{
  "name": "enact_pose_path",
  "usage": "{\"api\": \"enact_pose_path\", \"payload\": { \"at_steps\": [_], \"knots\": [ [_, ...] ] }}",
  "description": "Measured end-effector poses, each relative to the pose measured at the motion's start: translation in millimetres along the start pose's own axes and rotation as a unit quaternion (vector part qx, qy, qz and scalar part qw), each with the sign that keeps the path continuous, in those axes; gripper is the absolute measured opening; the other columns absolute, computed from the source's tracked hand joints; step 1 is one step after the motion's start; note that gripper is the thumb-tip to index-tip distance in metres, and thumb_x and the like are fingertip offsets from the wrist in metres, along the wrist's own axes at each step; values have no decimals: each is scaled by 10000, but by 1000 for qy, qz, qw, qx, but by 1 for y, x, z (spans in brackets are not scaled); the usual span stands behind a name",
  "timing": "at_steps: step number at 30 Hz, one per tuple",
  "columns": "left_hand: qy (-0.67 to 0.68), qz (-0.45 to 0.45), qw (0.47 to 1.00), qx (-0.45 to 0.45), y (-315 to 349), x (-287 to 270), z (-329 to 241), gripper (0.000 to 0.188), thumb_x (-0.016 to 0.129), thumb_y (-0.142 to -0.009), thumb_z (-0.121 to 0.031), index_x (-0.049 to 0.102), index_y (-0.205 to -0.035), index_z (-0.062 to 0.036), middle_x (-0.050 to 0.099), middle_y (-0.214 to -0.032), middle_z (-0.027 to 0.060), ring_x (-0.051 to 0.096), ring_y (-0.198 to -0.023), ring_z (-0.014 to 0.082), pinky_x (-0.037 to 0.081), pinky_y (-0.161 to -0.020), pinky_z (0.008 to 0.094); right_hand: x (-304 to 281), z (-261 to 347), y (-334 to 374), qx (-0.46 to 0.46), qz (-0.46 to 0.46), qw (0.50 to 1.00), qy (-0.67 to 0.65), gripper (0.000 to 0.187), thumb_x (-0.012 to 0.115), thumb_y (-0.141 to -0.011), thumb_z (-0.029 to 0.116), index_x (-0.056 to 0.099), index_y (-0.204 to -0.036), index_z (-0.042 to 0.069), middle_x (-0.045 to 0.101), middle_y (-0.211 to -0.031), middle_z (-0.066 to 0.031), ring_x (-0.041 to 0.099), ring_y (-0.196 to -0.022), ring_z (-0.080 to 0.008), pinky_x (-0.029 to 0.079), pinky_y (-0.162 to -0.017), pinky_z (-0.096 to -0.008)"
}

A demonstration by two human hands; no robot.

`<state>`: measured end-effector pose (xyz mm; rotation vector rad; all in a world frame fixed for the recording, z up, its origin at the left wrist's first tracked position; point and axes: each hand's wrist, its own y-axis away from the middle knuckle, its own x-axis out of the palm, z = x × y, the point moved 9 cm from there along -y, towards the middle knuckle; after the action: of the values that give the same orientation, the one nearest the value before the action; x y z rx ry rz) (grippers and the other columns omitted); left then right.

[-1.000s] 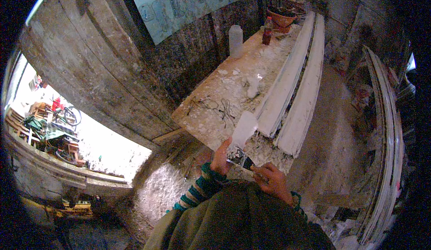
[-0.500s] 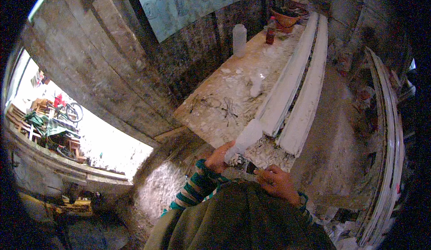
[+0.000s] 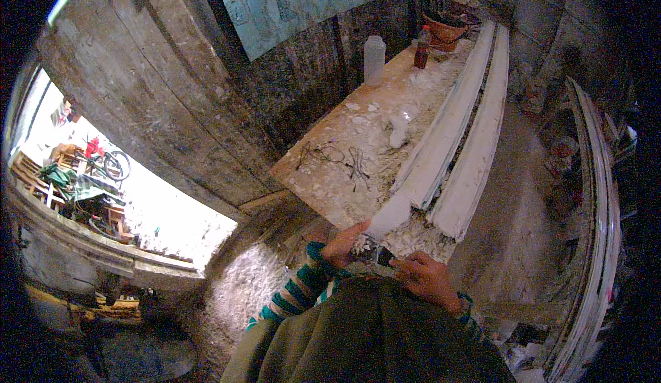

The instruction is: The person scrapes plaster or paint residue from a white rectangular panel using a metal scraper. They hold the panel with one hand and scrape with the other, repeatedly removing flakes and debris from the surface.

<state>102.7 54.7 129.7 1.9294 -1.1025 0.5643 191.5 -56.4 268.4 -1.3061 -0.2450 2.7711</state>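
Observation:
My left hand is closed round the near end of a whitish, translucent plastic piece, bottle-like or scoop-like in outline. It slants up and away over the near end of the bench. In my right hand the fingers are closed on a small dark tool, perhaps a scraper. Its tip lies against the near end of the plastic, where pale crumbs show between the hands; its exact shape is too dim to make out. Just beyond lie two long white plaster-like mouldings, side by side along the bench.
The crusted wooden bench bears thin wire, a white plastic jar, a red-brown bottle and an orange bowl. More long strips stand at the right. A bright opening is at the left.
The plastic piece has tilted lower and its far end now lies closer to the mouldings' ends. My hands stay close together; the view has shifted slightly.

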Motion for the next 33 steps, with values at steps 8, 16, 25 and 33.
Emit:
{"api": "enact_pose_path", "payload": {
  "at_steps": [8, 16, 25, 33],
  "knots": [
    [65, 36, 993, 87, 7, 4, -16, 425, 383, -970, -356, 494, -1207, -21, 632, -1031, 86, 630, -856, 186, 535, -726, 336, -3, 0, -1, 7, 25, 999, -38, 287, 661, -789, 221, 662, -1076, 208, 598, -824, -64, 612, -645, -242, 503, -561, -353],
    [140, 85, 983, 78, 11, 24, -20, 457, 387, -968, -346, 451, -1253, 6, 617, -1071, 105, 628, -874, 206, 523, -778, 354, -3, 2, -1, -6, 20, 1000, -2, 288, 648, -809, 223, 654, -1097, 215, 591, -834, -79, 606, -659, -238, 507, -595, -342],
    [134, 124, 973, 142, 21, 34, -32, 474, 389, -963, -378, 444, -1249, -4, 590, -1104, 119, 585, -984, 240, 467, -895, 380, -4, -2, -3, 12, 17, 1000, 4, 277, 660, -803, 238, 662, -1079, 212, 597, -815, -61, 606, -650, -227, 500, -575, -348],
    [81, -28, 963, 256, 38, 0, -55, 428, 392, -959, -320, 416, -1287, -46, 545, -1215, 79, 529, -1110, 223, 430, -915, 372, -13, -3, -9, 18, -45, 999, -24, 257, 674, -797, 194, 674, -1053, 173, 591, -783, -86, 581, -623, -236, 483, -562, -345]
  ]
}}
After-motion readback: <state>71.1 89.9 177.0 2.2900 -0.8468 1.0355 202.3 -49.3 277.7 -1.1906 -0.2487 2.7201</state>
